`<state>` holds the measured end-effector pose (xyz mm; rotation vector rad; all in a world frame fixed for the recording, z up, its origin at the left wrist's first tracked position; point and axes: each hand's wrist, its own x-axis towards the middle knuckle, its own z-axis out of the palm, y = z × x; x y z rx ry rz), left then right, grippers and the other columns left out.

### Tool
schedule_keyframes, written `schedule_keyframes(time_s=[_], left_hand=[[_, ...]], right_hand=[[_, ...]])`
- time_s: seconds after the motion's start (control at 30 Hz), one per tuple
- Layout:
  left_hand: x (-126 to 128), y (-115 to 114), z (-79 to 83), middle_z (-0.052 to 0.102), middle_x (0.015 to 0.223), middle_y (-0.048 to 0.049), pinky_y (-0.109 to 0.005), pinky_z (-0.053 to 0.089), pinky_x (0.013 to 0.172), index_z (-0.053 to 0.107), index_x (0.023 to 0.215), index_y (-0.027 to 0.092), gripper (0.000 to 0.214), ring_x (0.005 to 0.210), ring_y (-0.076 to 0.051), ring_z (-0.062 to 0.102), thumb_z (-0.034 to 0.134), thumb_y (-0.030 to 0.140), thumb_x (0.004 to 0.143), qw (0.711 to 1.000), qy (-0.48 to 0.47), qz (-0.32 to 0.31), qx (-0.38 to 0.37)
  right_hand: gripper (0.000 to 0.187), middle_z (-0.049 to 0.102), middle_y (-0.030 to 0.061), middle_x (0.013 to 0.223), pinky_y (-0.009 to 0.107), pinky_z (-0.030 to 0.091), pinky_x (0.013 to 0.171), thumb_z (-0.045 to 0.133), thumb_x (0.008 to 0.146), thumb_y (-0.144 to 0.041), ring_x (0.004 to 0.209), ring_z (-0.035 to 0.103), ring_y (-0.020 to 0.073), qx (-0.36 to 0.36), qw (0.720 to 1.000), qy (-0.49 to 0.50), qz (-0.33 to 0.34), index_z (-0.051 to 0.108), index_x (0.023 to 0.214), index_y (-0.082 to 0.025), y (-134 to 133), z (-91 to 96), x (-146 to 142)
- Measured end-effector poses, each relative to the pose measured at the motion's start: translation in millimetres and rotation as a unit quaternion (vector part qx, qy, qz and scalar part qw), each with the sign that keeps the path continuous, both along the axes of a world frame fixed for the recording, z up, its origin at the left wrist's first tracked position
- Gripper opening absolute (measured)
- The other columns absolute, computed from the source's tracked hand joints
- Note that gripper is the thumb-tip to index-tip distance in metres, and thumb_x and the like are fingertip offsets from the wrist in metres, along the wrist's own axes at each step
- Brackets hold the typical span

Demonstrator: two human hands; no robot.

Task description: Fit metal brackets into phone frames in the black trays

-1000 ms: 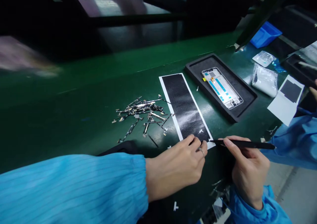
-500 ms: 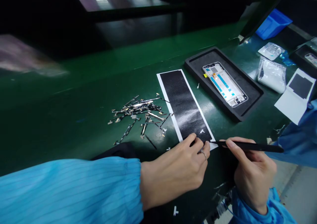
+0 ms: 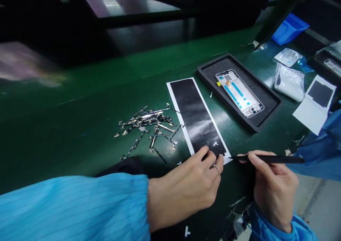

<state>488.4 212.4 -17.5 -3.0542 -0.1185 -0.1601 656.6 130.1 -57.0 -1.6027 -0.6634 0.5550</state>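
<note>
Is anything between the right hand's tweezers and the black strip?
Only a white margin: the tip of the black tweezers in the right hand is at the edge of the white backing around the black strip. The left hand rests on the strip's near end.

Green workbench [image 3: 66,134] with black foam tray [image 3: 207,81], black sheet [image 3: 194,116], metal strips [image 3: 147,124]

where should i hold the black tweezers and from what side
Grip the black tweezers on the front half of their long body, from the right, as the right hand does. The fine tip is free, pointing at the corner of the white-edged black sheet, and the tail sticks out past the hand.
</note>
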Motion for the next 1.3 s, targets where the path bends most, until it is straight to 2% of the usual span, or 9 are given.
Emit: schedule_keyframes(time_s=[0.1, 0.3, 0.7, 0.8, 1.0, 1.1, 1.17, 1.23, 1.3], left_hand=[[0.2, -0.8, -0.8, 0.06, 0.12, -0.0098, -0.038, 0.041, 0.091, 0.067, 0.096, 0.014, 0.023, 0.097, -0.023, 0.06, 0.049, 0.019, 0.083, 1.0, -0.008, 0.004, 0.001], [1.4, 0.0, -1.6, 0.06, 0.118, -0.0121, -0.036, 0.043, 0.087, 0.067, 0.092, 0.012, 0.022, 0.096, -0.023, 0.061, 0.048, 0.017, 0.083, 1.0, -0.016, 0.003, 0.002], [5.0, 1.6, 1.5, 0.059, 0.119, -0.0131, -0.037, 0.042, 0.09, 0.067, 0.094, 0.011, 0.023, 0.099, -0.023, 0.059, 0.048, 0.016, 0.082, 1.0, 0.006, 0.004, 0.019], [5.2, 2.0, 2.9, 0.06, 0.119, -0.0116, -0.036, 0.042, 0.089, 0.067, 0.098, 0.013, 0.025, 0.099, -0.023, 0.059, 0.047, 0.016, 0.083, 1.0, 0.01, -0.001, 0.02], [3.2, -0.7, 1.6, 0.058, 0.12, -0.0145, -0.039, 0.037, 0.094, 0.066, 0.098, 0.01, 0.024, 0.101, -0.025, 0.057, 0.052, 0.016, 0.08, 1.0, 0.006, 0.002, -0.011], [3.9, 0.7, 3.9, 0.062, 0.11, -0.0142, -0.038, 0.04, 0.09, 0.063, 0.096, 0.008, 0.022, 0.093, -0.024, 0.057, 0.052, 0.015, 0.078, 0.991, 0.008, 0.044, -0.128], [6.2, 4.2, 7.1, 0.065, 0.093, -0.008, -0.032, 0.044, 0.079, 0.062, 0.088, 0.012, 0.017, 0.082, -0.019, 0.058, 0.046, 0.014, 0.082, 0.945, 0.021, 0.144, -0.291], [8.8, 8.9, 9.5, 0.063, 0.076, -0.0015, -0.025, 0.043, 0.066, 0.06, 0.077, 0.015, 0.021, 0.069, -0.014, 0.056, 0.041, 0.015, 0.086, 0.848, 0.045, 0.255, -0.462], [10.6, 13.2, 8.9, 0.061, 0.066, 0.0012, -0.021, 0.04, 0.057, 0.059, 0.071, 0.016, 0.023, 0.062, -0.011, 0.054, 0.041, 0.017, 0.084, 0.738, 0.06, 0.317, -0.592]], right_hand=[[0.012, 0.066, 0.0009, 0.07, 0.024, 0.047, 0.056, 0.073, 0.067, -0.029, 0.063, 0.06, 0.0145, -0.008, 1.0, -0.01, -0.005, 0.069, 0.073, -0.02, -1.8, 1.0, -1.6], [0.015, 0.067, -0.0026, 0.068, 0.017, 0.047, 0.055, 0.071, 0.068, -0.035, 0.062, 0.06, 0.011, -0.082, 0.981, -0.174, -0.018, 0.069, 0.066, -0.02, -1.7, 5.6, -5.5], [0.01, 0.067, -0.0046, 0.071, 0.013, 0.047, 0.056, 0.069, 0.073, -0.03, 0.064, 0.061, 0.0086, -0.068, 0.98, -0.184, 0.029, 0.068, 0.068, -0.022, -1.2, 5.6, -4.0], [0.009, 0.067, -0.0024, 0.073, 0.017, 0.048, 0.057, 0.069, 0.072, -0.029, 0.065, 0.06, 0.0106, -0.064, 0.985, -0.157, 0.022, 0.068, 0.07, -0.021, -2.4, 1.9, -2.9], [0.012, 0.066, 0.002, 0.071, 0.024, 0.046, 0.057, 0.074, 0.066, -0.028, 0.064, 0.059, 0.0144, -0.019, 0.999, -0.019, -0.02, 0.069, 0.071, -0.018, -3.3, 0.4, -2.2], [0.012, 0.064, 0.0018, 0.067, 0.025, 0.046, 0.056, 0.074, 0.064, -0.025, 0.061, 0.058, 0.0142, 0.012, 0.999, 0.039, -0.027, 0.069, 0.071, -0.018, -1.4, 3.0, -4.3], [0.011, 0.064, 0.002, 0.067, 0.025, 0.047, 0.056, 0.074, 0.063, -0.025, 0.061, 0.059, 0.0145, 0.024, 0.997, 0.067, -0.032, 0.069, 0.07, -0.017, 0.0, 4.6, -6.9], [0.011, 0.065, 0.0027, 0.067, 0.025, 0.048, 0.056, 0.074, 0.061, -0.025, 0.062, 0.06, 0.015, 0.029, 0.995, 0.085, -0.04, 0.069, 0.068, -0.017, 1.0, 6.1, -10.6], [0.012, 0.065, 0.0031, 0.066, 0.024, 0.049, 0.057, 0.075, 0.06, -0.025, 0.062, 0.061, 0.0154, 0.032, 0.994, 0.097, -0.046, 0.069, 0.067, -0.017, 1.4, 7.9, -14.6]])
